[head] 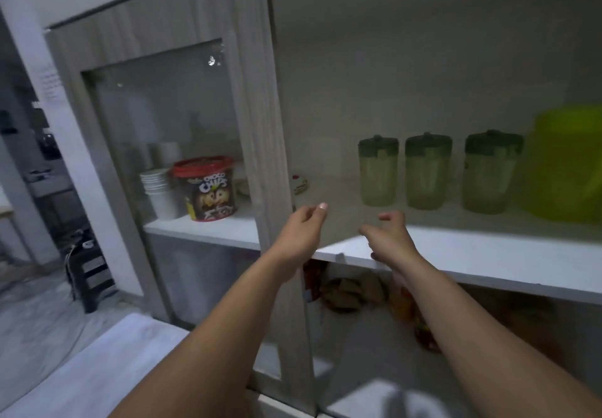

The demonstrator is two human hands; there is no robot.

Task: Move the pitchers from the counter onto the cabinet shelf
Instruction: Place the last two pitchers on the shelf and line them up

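Three clear pitchers with dark green lids stand upright in a row on the white cabinet shelf (488, 255): the left pitcher (378, 173), the middle pitcher (427, 173) and the right pitcher (490, 176). My left hand (304, 228) grips the inner edge of the cabinet door (257, 108), a grey wood frame with a glass pane that stands open. My right hand (391, 238) hovers over the shelf's front edge, in front of and below the left pitcher, with its fingers apart and nothing in it.
A lime green plastic container (566, 170) fills the shelf's right end beside the pitchers. Behind the door glass sit a choco chips tub (208, 189) and stacked white cups (159, 193). The lower shelf holds food packets (351, 290). A white counter (97, 368) lies below left.
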